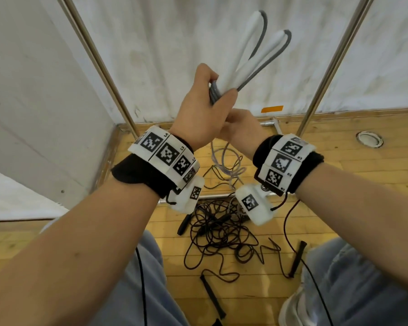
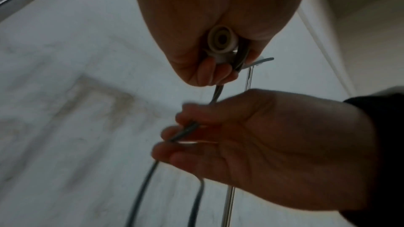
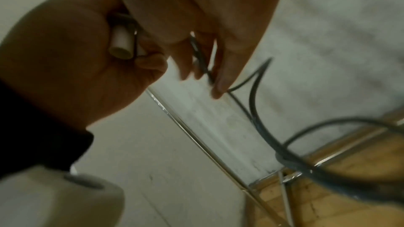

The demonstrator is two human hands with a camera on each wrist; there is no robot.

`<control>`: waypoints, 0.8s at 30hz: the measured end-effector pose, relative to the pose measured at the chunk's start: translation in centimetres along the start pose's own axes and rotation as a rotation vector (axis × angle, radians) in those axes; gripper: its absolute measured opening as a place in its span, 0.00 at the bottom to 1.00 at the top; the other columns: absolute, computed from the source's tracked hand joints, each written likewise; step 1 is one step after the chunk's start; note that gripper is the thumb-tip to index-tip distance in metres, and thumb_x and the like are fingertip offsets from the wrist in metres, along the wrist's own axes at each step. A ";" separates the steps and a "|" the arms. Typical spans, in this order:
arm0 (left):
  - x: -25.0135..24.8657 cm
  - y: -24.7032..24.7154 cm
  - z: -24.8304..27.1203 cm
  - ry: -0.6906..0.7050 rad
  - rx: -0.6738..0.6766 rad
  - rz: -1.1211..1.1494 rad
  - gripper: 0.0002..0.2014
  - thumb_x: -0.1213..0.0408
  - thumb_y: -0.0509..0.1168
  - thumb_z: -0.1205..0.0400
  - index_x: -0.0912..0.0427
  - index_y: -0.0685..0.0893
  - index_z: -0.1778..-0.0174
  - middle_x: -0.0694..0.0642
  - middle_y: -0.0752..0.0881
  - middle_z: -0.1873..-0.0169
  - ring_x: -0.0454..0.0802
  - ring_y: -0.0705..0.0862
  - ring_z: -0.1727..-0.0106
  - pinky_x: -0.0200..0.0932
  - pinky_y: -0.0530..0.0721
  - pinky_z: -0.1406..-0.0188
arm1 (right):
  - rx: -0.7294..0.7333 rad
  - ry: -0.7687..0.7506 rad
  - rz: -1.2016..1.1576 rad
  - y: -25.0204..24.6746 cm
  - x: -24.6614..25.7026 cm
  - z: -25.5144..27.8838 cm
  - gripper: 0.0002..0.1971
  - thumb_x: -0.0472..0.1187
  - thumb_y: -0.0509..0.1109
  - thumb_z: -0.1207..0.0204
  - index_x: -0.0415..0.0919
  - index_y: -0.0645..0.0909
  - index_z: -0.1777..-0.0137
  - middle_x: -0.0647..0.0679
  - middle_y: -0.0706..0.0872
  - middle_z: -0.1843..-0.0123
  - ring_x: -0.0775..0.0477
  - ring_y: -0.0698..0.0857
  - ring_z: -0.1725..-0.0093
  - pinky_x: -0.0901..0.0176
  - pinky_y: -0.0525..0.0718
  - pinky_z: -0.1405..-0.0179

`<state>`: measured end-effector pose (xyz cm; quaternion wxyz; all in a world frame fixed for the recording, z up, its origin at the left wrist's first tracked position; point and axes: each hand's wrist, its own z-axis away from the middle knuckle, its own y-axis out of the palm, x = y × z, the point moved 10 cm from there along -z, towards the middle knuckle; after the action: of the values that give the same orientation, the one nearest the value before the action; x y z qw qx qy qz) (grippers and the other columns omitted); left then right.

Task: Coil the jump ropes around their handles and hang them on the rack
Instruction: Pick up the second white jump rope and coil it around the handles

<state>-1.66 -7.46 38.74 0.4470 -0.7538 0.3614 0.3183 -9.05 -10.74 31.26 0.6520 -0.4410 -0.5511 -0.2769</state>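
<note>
Head view high, facing down over both wrists; wrist views close, facing upward, sharing the clasped hands.

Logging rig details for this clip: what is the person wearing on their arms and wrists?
Both forearms are bare, without sleeves. Each wrist has a black fabric cuff under a white band of square black-and-white coded tags, left wrist band, right wrist band. A white padded camera block with its own tag hangs below each wrist, and thin black cables trail down.
</note>
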 end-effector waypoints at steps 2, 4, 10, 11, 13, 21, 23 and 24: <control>-0.4 -1.2 -0.3 -0.010 -0.066 0.034 0.11 0.59 0.63 0.18 0.55 0.65 0.50 0.65 0.83 0.63 0.47 0.78 0.69 0.39 0.77 0.71 | 0.116 0.026 -0.216 1.2 0.5 0.2 0.06 0.35 0.66 0.20 0.35 0.81 0.57 0.47 0.84 0.68 0.51 0.82 0.66 0.58 0.82 0.59; -0.2 -2.8 -0.8 -0.023 -0.119 0.049 0.11 0.59 0.63 0.18 0.56 0.66 0.51 0.57 0.83 0.66 0.42 0.77 0.73 0.38 0.77 0.73 | 0.104 0.020 -0.201 1.0 0.7 -0.1 0.10 0.39 0.61 0.17 0.39 0.79 0.58 0.49 0.78 0.74 0.50 0.77 0.71 0.57 0.78 0.62; 2.8 -4.1 -1.3 -0.081 0.034 -0.289 0.12 0.57 0.62 0.16 0.55 0.65 0.44 0.53 0.82 0.61 0.46 0.77 0.69 0.37 0.74 0.75 | -0.057 -0.127 0.339 -0.5 0.9 0.4 0.10 0.46 0.55 0.15 0.42 0.73 0.52 0.53 0.73 0.71 0.55 0.69 0.75 0.64 0.67 0.76; 2.9 -4.0 -1.2 -0.061 0.046 -0.341 0.12 0.58 0.61 0.16 0.56 0.66 0.42 0.49 0.80 0.63 0.46 0.78 0.69 0.39 0.73 0.75 | -0.063 -0.174 0.397 -0.4 1.4 0.5 0.12 0.45 0.55 0.15 0.40 0.75 0.54 0.53 0.73 0.70 0.56 0.71 0.72 0.63 0.66 0.74; 3.1 -3.7 -1.0 -0.026 0.064 -0.438 0.13 0.60 0.60 0.15 0.58 0.67 0.38 0.47 0.76 0.66 0.50 0.79 0.68 0.42 0.71 0.74 | -0.066 -0.204 0.458 -0.4 2.1 0.6 0.16 0.45 0.54 0.14 0.39 0.76 0.59 0.54 0.73 0.71 0.58 0.71 0.70 0.67 0.65 0.73; 6.5 -2.2 0.1 -0.101 0.215 -0.614 0.14 0.60 0.61 0.16 0.59 0.67 0.38 0.51 0.77 0.64 0.55 0.80 0.65 0.44 0.72 0.67 | 0.008 -0.233 0.500 0.4 3.2 1.0 0.25 0.47 0.60 0.16 0.43 0.61 0.75 0.51 0.60 0.78 0.54 0.60 0.81 0.64 0.59 0.79; 7.2 -1.5 0.4 -0.101 0.276 -0.644 0.13 0.61 0.62 0.16 0.58 0.67 0.40 0.55 0.80 0.61 0.57 0.81 0.64 0.46 0.75 0.67 | 0.039 -0.205 0.460 0.4 2.8 1.2 0.23 0.45 0.60 0.17 0.44 0.64 0.76 0.53 0.62 0.79 0.55 0.62 0.82 0.66 0.60 0.78; 7.6 -1.1 0.6 -0.098 0.309 -0.667 0.13 0.61 0.63 0.17 0.58 0.67 0.41 0.57 0.82 0.59 0.57 0.81 0.64 0.47 0.76 0.67 | 0.068 -0.180 0.433 0.5 2.4 1.3 0.22 0.45 0.59 0.16 0.45 0.67 0.75 0.54 0.63 0.80 0.57 0.64 0.83 0.65 0.63 0.77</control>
<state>3.20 -8.52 32.90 0.6516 -0.7375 0.1179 0.1327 -8.63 -9.03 33.47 0.6589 -0.5496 -0.5086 -0.0713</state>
